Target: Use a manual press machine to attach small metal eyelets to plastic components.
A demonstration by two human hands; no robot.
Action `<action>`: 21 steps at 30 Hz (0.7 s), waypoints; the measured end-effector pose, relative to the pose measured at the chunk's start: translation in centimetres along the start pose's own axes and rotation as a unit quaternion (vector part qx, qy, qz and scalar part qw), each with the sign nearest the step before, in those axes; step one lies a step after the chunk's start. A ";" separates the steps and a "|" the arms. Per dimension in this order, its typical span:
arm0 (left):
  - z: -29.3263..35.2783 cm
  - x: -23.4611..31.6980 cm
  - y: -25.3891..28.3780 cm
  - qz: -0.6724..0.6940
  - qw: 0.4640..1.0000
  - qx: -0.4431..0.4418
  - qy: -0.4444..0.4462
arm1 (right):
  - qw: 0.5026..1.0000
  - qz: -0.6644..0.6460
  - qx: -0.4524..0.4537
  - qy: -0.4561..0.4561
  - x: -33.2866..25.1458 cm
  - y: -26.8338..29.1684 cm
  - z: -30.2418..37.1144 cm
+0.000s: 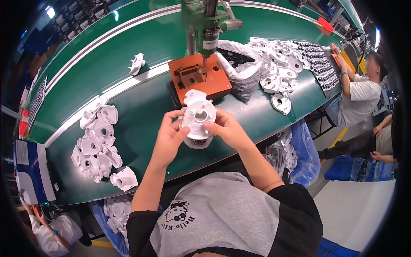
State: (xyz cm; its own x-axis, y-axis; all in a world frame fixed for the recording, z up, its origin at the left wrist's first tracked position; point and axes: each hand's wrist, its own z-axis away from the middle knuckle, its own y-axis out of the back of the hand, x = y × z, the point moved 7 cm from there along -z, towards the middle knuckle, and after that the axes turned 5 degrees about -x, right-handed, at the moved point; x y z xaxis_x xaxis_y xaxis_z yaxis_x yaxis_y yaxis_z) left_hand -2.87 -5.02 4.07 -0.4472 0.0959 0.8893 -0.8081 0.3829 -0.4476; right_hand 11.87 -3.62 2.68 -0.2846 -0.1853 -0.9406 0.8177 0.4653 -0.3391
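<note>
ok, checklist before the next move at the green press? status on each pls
1. White part gripped on both sides: ok, left hand and right hand both hold it.
2. Hands away from the metal tip of the green press: ok, both are on the near side of the orange block.
3. No white part in the orange block's recess: ok.
4. Press stopped: cannot tell from a still.
5. Underside of the held part undamaged: cannot tell, hidden.
6. All loose parts in piles: not ok, a stray part lies alone farther back.
</note>
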 end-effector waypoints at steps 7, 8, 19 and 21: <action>-1.9 1.3 0.4 -0.166 0.986 0.018 0.013 | 0.985 0.166 -0.007 0.040 -3.4 3.9 -1.7; -2.3 2.3 0.3 -0.255 0.966 0.035 -0.008 | 0.979 0.176 0.054 0.084 -5.1 5.8 -2.5; -11.4 2.8 -0.5 -0.769 0.575 0.071 -0.270 | 0.579 0.714 0.394 -0.026 -5.5 21.0 -12.4; -12.6 1.8 -0.5 -0.792 0.551 0.055 -0.259 | 0.604 0.693 0.393 0.000 -5.2 21.3 -12.2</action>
State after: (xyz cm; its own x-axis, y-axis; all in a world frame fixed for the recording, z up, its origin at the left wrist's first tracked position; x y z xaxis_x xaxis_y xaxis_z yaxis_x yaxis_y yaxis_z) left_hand 1.55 6.54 7.07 0.8250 -0.5637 0.0404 -0.3481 -0.4505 0.8221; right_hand 24.66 17.78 0.12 0.9465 -0.0886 -0.3103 0.2556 -0.3811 0.8885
